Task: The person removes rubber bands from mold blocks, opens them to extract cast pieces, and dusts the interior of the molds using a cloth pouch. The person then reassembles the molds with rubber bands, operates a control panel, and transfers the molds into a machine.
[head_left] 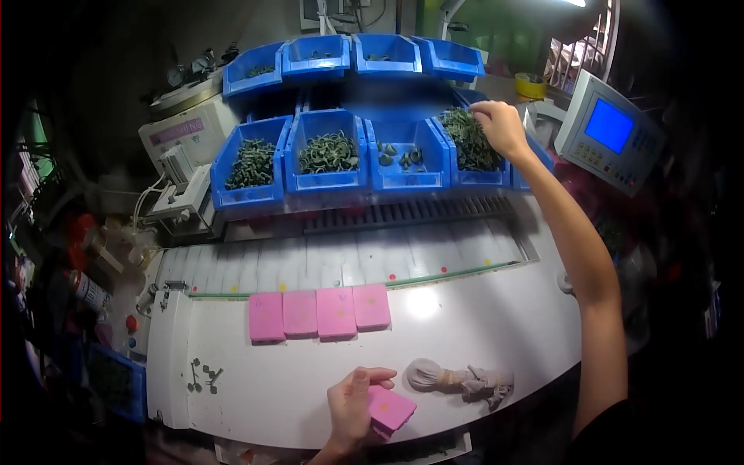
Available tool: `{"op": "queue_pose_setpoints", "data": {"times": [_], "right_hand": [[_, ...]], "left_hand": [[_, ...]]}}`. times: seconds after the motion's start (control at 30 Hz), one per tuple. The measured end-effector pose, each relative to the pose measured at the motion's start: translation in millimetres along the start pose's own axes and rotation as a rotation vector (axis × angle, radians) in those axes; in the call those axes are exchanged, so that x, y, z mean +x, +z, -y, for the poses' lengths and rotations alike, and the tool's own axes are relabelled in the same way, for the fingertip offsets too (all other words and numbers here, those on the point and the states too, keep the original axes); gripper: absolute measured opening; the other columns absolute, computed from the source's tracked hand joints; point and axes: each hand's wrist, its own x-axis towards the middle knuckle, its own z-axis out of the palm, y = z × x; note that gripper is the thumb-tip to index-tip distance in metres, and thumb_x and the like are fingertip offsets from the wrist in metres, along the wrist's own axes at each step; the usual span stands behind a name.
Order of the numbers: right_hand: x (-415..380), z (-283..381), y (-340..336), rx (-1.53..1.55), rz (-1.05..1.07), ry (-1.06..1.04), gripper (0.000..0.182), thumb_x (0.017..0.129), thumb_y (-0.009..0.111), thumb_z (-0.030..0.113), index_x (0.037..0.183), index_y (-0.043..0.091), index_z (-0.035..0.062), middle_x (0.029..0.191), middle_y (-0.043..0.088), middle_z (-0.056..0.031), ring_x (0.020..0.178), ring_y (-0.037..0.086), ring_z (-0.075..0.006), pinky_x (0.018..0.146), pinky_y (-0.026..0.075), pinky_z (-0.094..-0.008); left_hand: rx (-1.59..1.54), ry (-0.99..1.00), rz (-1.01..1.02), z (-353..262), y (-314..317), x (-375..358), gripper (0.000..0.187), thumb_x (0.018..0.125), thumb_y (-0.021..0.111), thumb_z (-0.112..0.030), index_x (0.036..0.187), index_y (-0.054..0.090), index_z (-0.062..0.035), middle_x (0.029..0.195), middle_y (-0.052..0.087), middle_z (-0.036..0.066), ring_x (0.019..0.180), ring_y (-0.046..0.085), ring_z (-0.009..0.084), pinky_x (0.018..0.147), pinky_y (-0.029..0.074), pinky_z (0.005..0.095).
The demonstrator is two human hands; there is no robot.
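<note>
My left hand [353,404] is closed around a pink block [392,408] near the table's front edge; another pink layer shows under it. My right hand [502,128] reaches over the right-hand blue bin, which is filled with small green wax-like pieces [471,143]. Its fingers are curled together in a pinch, and what is between them, if anything, is too small to make out. Several more pink blocks [335,312] lie side by side in a row on the white table [271,387]. A tied grey cloth bundle [457,377] rests to the right of my left hand.
Blue bins [332,182] with green pieces stand in two tiers at the back. A recessed white strip [341,260] with coloured dots runs before them. Loose green pieces [204,376] lie at the left. A control panel [608,128] with a lit screen stands beyond my right arm.
</note>
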Motion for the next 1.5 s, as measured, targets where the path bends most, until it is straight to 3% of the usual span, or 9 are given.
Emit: {"op": "queue_pose_setpoints", "data": {"times": [0.2, 0.37, 0.5, 0.6, 0.7, 0.8, 0.93, 1.0, 1.5], "right_hand": [[-79.8, 75.9, -62.0, 0.388, 0.067, -0.063, 0.018, 0.085, 0.051, 0.003, 0.091, 0.068, 0.0025, 0.087, 0.067, -0.0133, 0.079, 0.065, -0.0262, 0.070, 0.051, -0.0340], [-204.0, 189.8, -139.7, 1.071, 0.925, -0.287, 0.027, 0.074, 0.059, -0.004, 0.100, 0.060, 0.0043, 0.090, 0.059, -0.0108, 0.083, 0.059, -0.0281, 0.069, 0.049, -0.0354], [-232.1, 208.6, -138.0, 0.989, 0.752, 0.197, 0.035, 0.077, 0.049, -0.013, 0.108, 0.056, 0.0013, 0.107, 0.055, -0.0150, 0.096, 0.058, -0.0269, 0.081, 0.049, -0.0314], [-245.5, 194.7, -136.5, 1.180, 0.805, 0.304, 0.040, 0.077, 0.051, -0.014, 0.114, 0.053, -0.0002, 0.118, 0.051, -0.0163, 0.100, 0.057, -0.0245, 0.082, 0.049, -0.0310], [-263.9, 191.1, -138.3, 0.455, 0.760, -0.005, 0.059, 0.070, 0.059, -0.010, 0.128, 0.047, 0.0011, 0.123, 0.049, -0.0179, 0.106, 0.052, -0.0321, 0.091, 0.042, -0.0395], [-293.8, 176.5, -129.0, 0.246, 0.890, -0.147, 0.070, 0.065, 0.060, -0.005, 0.132, 0.043, 0.0018, 0.126, 0.048, -0.0175, 0.106, 0.049, -0.0340, 0.091, 0.040, -0.0401], [-279.5, 177.4, -137.3, 0.314, 0.851, -0.131, 0.066, 0.064, 0.058, -0.003, 0.129, 0.048, 0.0013, 0.127, 0.050, -0.0159, 0.101, 0.052, -0.0309, 0.084, 0.042, -0.0370], [-269.3, 189.7, -135.1, 0.358, 0.548, -0.210, 0.054, 0.069, 0.057, 0.001, 0.122, 0.055, 0.0021, 0.127, 0.052, -0.0141, 0.095, 0.054, -0.0265, 0.080, 0.043, -0.0339], [-270.8, 206.0, -117.1, 0.308, 0.637, -0.420, 0.045, 0.073, 0.056, 0.011, 0.118, 0.059, 0.0081, 0.131, 0.052, -0.0085, 0.090, 0.053, -0.0217, 0.077, 0.040, -0.0313]], "left_hand": [[-0.347, -0.226, -0.113, 3.4, 2.1, 5.3, 0.067, 0.097, 0.025, -0.052, 0.093, 0.059, 0.0054, 0.076, 0.058, 0.011, 0.069, 0.057, 0.0195, 0.066, 0.048, 0.0301], [-0.687, -0.532, -0.106, 8.7, 20.0, 18.8, 0.076, 0.093, 0.015, -0.063, 0.106, 0.050, 0.0031, 0.078, 0.057, 0.012, 0.072, 0.058, 0.0219, 0.070, 0.051, 0.0348], [-0.448, -0.488, 0.348, -3.4, 22.0, -0.3, 0.075, 0.093, 0.013, -0.061, 0.110, 0.051, 0.0012, 0.076, 0.060, 0.010, 0.064, 0.059, 0.0160, 0.060, 0.051, 0.0298], [-0.217, -0.307, 0.220, -13.8, 21.2, 0.7, 0.063, 0.096, 0.027, -0.054, 0.098, 0.057, 0.0019, 0.071, 0.058, 0.007, 0.059, 0.056, 0.0118, 0.055, 0.048, 0.0249], [-0.313, -0.302, 0.121, 1.4, 12.5, 7.4, 0.068, 0.098, 0.024, -0.051, 0.103, 0.059, 0.0076, 0.069, 0.057, 0.007, 0.056, 0.054, 0.0116, 0.054, 0.048, 0.0251], [-0.255, -0.289, 0.064, 4.4, 10.3, 9.6, 0.067, 0.099, 0.022, -0.046, 0.101, 0.060, 0.0092, 0.066, 0.057, 0.007, 0.055, 0.054, 0.0120, 0.054, 0.048, 0.0253], [-0.212, -0.253, 0.033, 9.1, 10.4, 14.3, 0.064, 0.099, 0.023, -0.041, 0.095, 0.062, 0.0094, 0.063, 0.058, 0.008, 0.054, 0.054, 0.0121, 0.053, 0.047, 0.0251], [-0.207, -0.260, -0.039, 10.5, 12.3, 16.1, 0.063, 0.099, 0.024, -0.039, 0.090, 0.063, 0.0089, 0.063, 0.060, 0.009, 0.055, 0.055, 0.0128, 0.052, 0.047, 0.0255], [-0.293, -0.268, -0.019, 15.9, 15.2, 21.7, 0.053, 0.098, 0.026, -0.036, 0.104, 0.058, 0.0049, 0.092, 0.062, 0.012, 0.083, 0.062, 0.0174, 0.076, 0.050, 0.0291]]}}
